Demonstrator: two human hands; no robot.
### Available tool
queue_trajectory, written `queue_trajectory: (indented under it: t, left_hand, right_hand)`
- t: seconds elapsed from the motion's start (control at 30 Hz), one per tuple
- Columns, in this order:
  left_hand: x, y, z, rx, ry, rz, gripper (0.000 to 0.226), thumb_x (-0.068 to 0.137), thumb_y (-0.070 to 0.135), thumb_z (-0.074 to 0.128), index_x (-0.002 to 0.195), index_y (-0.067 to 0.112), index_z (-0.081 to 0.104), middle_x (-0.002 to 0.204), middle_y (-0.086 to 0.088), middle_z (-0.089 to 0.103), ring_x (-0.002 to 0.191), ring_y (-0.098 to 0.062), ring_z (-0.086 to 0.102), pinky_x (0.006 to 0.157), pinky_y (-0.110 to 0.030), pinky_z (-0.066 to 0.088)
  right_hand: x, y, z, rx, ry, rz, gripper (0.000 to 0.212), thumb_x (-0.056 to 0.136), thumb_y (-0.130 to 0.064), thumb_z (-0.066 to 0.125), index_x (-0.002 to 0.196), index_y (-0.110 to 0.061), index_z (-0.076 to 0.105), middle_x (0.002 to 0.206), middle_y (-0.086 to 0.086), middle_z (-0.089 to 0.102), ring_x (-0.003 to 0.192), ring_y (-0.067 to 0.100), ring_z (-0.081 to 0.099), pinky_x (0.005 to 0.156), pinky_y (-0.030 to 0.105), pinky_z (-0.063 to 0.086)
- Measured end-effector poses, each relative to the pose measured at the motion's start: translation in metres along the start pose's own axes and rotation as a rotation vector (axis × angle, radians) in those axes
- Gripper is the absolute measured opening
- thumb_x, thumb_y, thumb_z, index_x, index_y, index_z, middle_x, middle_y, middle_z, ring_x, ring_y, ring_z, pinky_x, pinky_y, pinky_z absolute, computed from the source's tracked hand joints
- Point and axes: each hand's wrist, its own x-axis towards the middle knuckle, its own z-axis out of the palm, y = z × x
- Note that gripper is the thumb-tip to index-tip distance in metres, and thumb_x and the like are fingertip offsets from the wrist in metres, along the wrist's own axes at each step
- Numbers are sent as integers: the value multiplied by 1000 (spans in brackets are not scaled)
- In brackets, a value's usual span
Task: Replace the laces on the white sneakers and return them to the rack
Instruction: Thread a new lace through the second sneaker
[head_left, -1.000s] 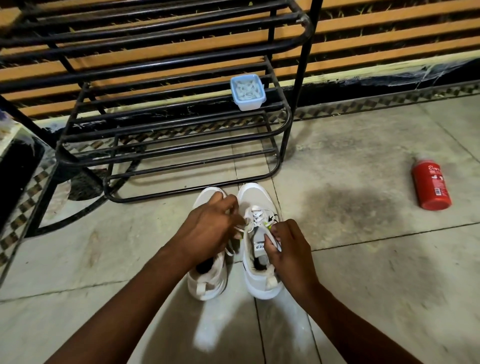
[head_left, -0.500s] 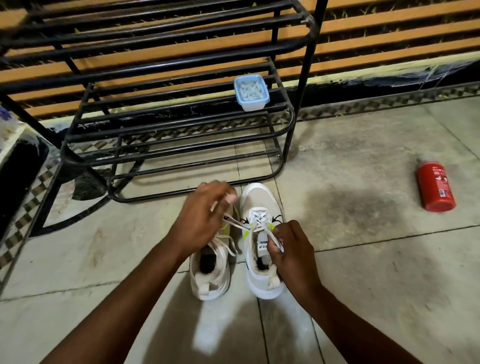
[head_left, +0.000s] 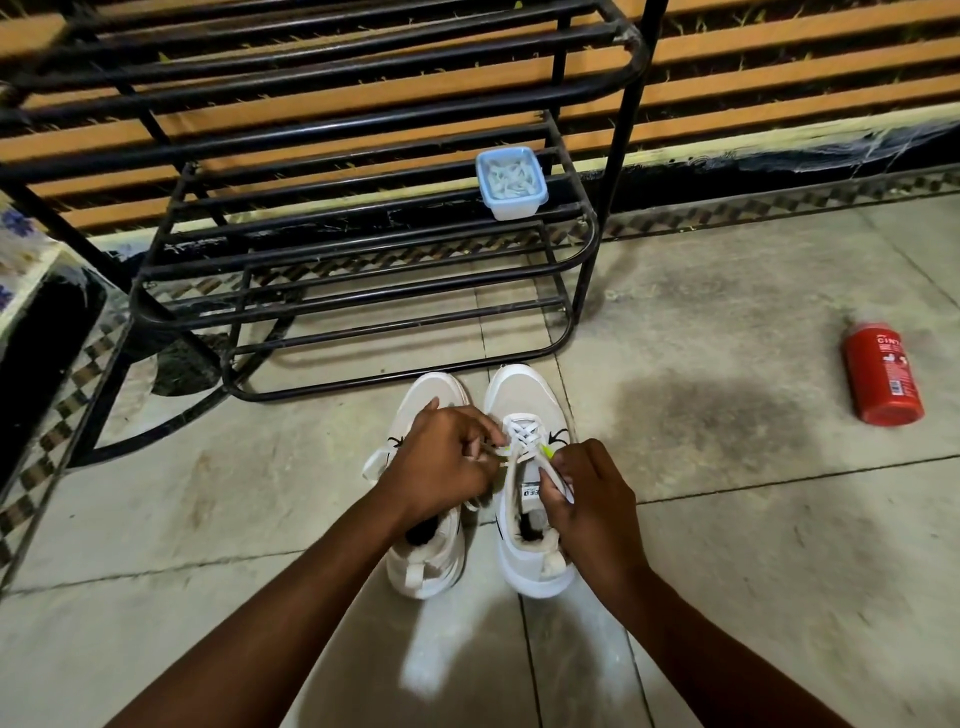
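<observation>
Two white sneakers stand side by side on the floor, toes toward the black metal rack (head_left: 363, 270). The right sneaker (head_left: 524, 400) has a white lace (head_left: 524, 428) crossed through its front eyelets. My left hand (head_left: 441, 462) hovers over the left sneaker (head_left: 431, 566) and pinches one lace end beside the right shoe's eyelets. My right hand (head_left: 592, 499) pinches the other lace end over the right shoe's tongue. A small blue box (head_left: 511, 182) holding white laces sits on the rack's lower shelf.
A red bottle (head_left: 883, 374) lies on the tiled floor at the right. A dark stain marks the floor beside the shoes. A black frame with a patterned edge (head_left: 47, 415) stands at the left. Wooden slats back the rack.
My left hand rose up and away with the lace end, then dropped back close to the right shoe's eyelets. The right hand kept its hold near the tongue.
</observation>
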Motion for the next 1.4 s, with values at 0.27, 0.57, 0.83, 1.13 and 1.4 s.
queue_trajectory:
  t: [0.27, 0.57, 0.83, 1.13, 1.4]
  left_hand:
    - [7, 3, 13, 386, -77, 58, 32, 92, 18, 61, 112, 29, 38, 85, 12, 66, 95, -19, 66, 99, -44, 26]
    - [-1, 17, -26, -65, 138, 32, 12, 89, 30, 72, 95, 32, 62, 91, 13, 69, 93, -9, 65, 95, -49, 49]
    - [-5, 32, -44, -328, 217, 95, 9, 92, 7, 76, 93, 15, 73, 83, 7, 69, 80, -12, 65, 72, -13, 44]
    - [-16, -24, -70, -25, 368, -63, 10, 94, 16, 74, 93, 21, 81, 87, 11, 73, 76, 1, 62, 66, -10, 40]
    - [-35, -81, -75, 106, 426, -296, 11, 95, 16, 73, 85, 22, 77, 77, 14, 68, 67, 3, 59, 67, -16, 42]
  right_hand:
    - [16, -2, -9, 40, -88, 18, 24, 80, -23, 77, 86, -20, 54, 86, -12, 49, 71, 7, 52, 60, 25, 45]
    - [41, -15, -29, 283, -165, -36, 32, 75, -5, 72, 103, -18, 61, 100, -10, 65, 94, 8, 65, 80, 36, 56]
    - [64, -53, -27, 540, -305, 3, 30, 86, -9, 73, 108, -26, 64, 79, -2, 71, 80, 16, 71, 80, 43, 58]
    - [77, -52, -35, 483, -85, 99, 20, 92, -10, 66, 82, -27, 68, 73, -7, 69, 73, 14, 69, 71, 41, 58]
    - [75, -45, -32, 440, -19, 134, 21, 94, -2, 57, 83, -20, 63, 76, -10, 66, 76, 11, 65, 65, 48, 57]
